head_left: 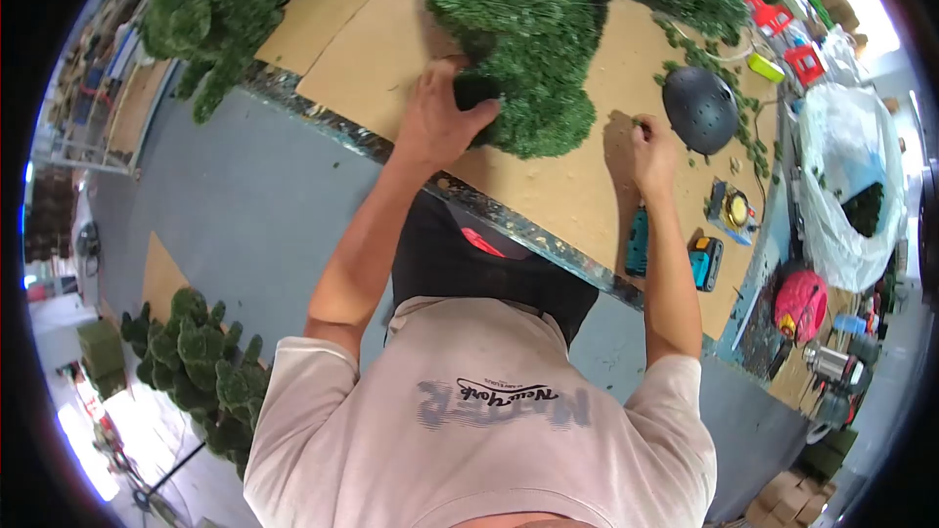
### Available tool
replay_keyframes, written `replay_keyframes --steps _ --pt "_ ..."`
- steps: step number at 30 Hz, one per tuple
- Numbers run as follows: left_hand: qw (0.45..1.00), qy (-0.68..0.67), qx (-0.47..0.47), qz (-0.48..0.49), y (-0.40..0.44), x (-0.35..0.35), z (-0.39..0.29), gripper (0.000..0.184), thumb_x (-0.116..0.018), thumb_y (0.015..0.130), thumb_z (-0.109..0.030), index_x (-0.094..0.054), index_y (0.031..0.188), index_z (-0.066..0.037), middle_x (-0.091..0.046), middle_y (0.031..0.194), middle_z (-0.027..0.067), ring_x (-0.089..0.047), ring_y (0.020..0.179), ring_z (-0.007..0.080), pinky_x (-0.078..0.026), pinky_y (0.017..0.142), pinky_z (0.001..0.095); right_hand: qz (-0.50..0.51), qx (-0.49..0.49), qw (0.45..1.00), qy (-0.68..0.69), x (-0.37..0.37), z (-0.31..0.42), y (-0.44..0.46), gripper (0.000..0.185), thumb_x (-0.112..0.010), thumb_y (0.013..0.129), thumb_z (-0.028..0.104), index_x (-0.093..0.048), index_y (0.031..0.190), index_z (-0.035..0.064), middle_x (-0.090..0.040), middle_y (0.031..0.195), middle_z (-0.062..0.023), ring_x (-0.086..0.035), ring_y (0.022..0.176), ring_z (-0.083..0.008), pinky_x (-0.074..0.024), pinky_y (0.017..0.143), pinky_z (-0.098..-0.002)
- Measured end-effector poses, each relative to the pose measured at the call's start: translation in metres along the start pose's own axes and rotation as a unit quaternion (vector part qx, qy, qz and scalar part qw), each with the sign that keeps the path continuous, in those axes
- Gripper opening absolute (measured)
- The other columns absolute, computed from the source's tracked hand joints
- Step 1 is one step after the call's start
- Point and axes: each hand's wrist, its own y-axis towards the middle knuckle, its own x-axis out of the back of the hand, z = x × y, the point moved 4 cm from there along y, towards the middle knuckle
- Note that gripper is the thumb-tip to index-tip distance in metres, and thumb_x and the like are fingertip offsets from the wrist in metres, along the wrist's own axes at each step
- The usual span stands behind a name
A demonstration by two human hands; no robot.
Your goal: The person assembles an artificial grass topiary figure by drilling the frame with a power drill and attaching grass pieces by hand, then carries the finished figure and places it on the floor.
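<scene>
A large shaggy green artificial-grass figure point(538, 68) lies on the cardboard-covered table in front of me. My left hand point(440, 122) is at its near left edge, thumb and fingers spread around a dark part of it, holding it. Some of those fingertips are hidden against the grass. To the right of the figure, my right hand point(653, 156) is raised over the cardboard with its fingers pinched on a small dark green piece point(641, 122). Close by sits a black perforated dome point(700, 110). Small green bits point(753, 142) lie scattered around the dome.
A teal-handled tool point(637, 242), a teal-and-black battery pack point(705, 264) and a yellow round item point(734, 207) lie near my right forearm. Beyond the table's right side are a clear plastic bag point(846, 186) and a pink bag point(800, 306). More grass shapes point(201, 362) stand behind left.
</scene>
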Motion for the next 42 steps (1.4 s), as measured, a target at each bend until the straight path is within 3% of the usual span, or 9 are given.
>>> replay_keyframes --steps 3,7,12,17,26,32,34,39,42 --pt "0.997 -0.028 -0.068 -0.034 -0.003 0.000 0.000 0.062 -0.079 0.085 -0.025 -0.053 0.137 -0.003 -0.057 0.133 0.0212 -0.055 0.130 0.0387 -0.045 0.109 0.0452 -0.044 0.052 0.990 0.121 0.027 0.069 -0.024 0.032 -0.057 0.095 0.008 -0.070 0.124 0.0027 -0.066 0.101 -0.0164 -0.064 0.089 -0.0290 -0.0508 0.082 -0.0351" --pt "0.982 -0.014 -0.170 -0.083 -0.009 0.010 -0.017 0.045 -0.077 0.087 -0.020 -0.062 0.128 -0.008 -0.058 0.129 0.0153 -0.052 0.125 0.0334 -0.040 0.110 0.0443 -0.048 0.185 0.978 0.081 0.041 0.149 -0.051 0.037 -0.058 0.095 0.006 -0.067 0.131 0.0032 -0.063 0.099 -0.0141 -0.062 0.085 -0.0276 -0.0502 0.078 -0.0331" --pt "0.969 -0.048 -0.237 -0.043 -0.010 0.016 -0.024 0.021 -0.077 0.089 -0.018 -0.075 0.108 -0.011 -0.063 0.122 0.0074 -0.051 0.119 0.0275 -0.036 0.108 0.0426 0.140 0.191 0.962 0.135 -0.008 0.200 -0.070 0.058 -0.064 0.093 0.005 -0.039 0.145 0.0076 -0.064 0.102 -0.0190 -0.068 0.087 -0.0363 -0.0546 0.080 -0.0472" --pt "0.971 -0.050 -0.224 0.064 -0.006 0.022 -0.024 0.020 -0.074 0.091 -0.025 -0.077 0.107 -0.013 -0.065 0.114 0.0025 -0.051 0.118 0.0263 -0.035 0.108 0.0422 0.159 0.225 0.951 0.137 -0.020 0.220 -0.070 0.053 -0.067 0.091 0.003 -0.040 0.136 0.0055 -0.065 0.100 -0.0220 -0.068 0.086 -0.0397 -0.0542 0.079 -0.0490" --pt "0.969 -0.101 -0.212 0.074 0.000 0.021 -0.021 0.016 -0.074 0.093 -0.023 -0.076 0.101 -0.009 -0.068 0.110 0.0029 -0.054 0.114 0.0250 -0.038 0.105 0.0414 0.180 0.225 0.952 0.105 -0.021 0.227 -0.064 0.046 -0.071 0.091 0.007 -0.048 0.130 0.0054 -0.063 0.094 -0.0171 -0.064 0.077 -0.0360 -0.0537 0.072 -0.0469" --pt "0.975 -0.150 -0.159 0.030 0.000 0.013 -0.013 0.017 -0.075 0.093 -0.022 -0.076 0.096 -0.005 -0.069 0.104 0.0030 -0.056 0.109 0.0213 -0.043 0.100 0.0382 0.068 0.272 0.950 0.138 -0.029 0.227 -0.070 0.046 -0.077 0.090 0.012 -0.060 0.132 0.0055 -0.065 0.095 -0.0139 -0.067 0.079 -0.0305 -0.0554 0.071 -0.0415" --pt "0.978 -0.158 -0.130 0.026 -0.001 0.012 -0.014 0.018 -0.075 0.093 -0.022 -0.076 0.096 -0.004 -0.069 0.104 0.0031 -0.057 0.109 0.0205 -0.043 0.099 0.0373 -0.006 0.283 0.950 0.129 -0.032 0.222 -0.070 0.034 -0.077 0.090 0.009 -0.066 0.122 0.0036 -0.068 0.097 -0.0142 -0.068 0.078 -0.0291 -0.0558 0.069 -0.0385" --pt "0.977 -0.188 -0.090 0.035 -0.001 0.010 -0.011 0.020 -0.074 0.094 -0.022 -0.076 0.096 -0.002 -0.069 0.103 0.0042 -0.059 0.105 0.0193 -0.046 0.094 0.0354 -0.028 0.252 0.940 0.227 -0.044 0.209 -0.073 0.024 -0.076 0.090 0.004 -0.071 0.113 0.0015 -0.071 0.098 -0.0156 -0.069 0.079 -0.0294 -0.0559 0.069 -0.0358" --pt "0.973 -0.213 -0.066 0.051 0.001 0.006 -0.006 0.026 -0.071 0.093 -0.033 -0.077 0.095 -0.008 -0.069 0.105 0.0004 -0.053 0.115 0.0200 -0.033 0.106 0.0393 -0.037 0.240 0.935 0.259 -0.050 0.204 -0.074 0.022 -0.076 0.090 0.002 -0.072 0.111 0.0007 -0.071 0.098 -0.0163 -0.070 0.080 -0.0289 -0.0562 0.070 -0.0352"
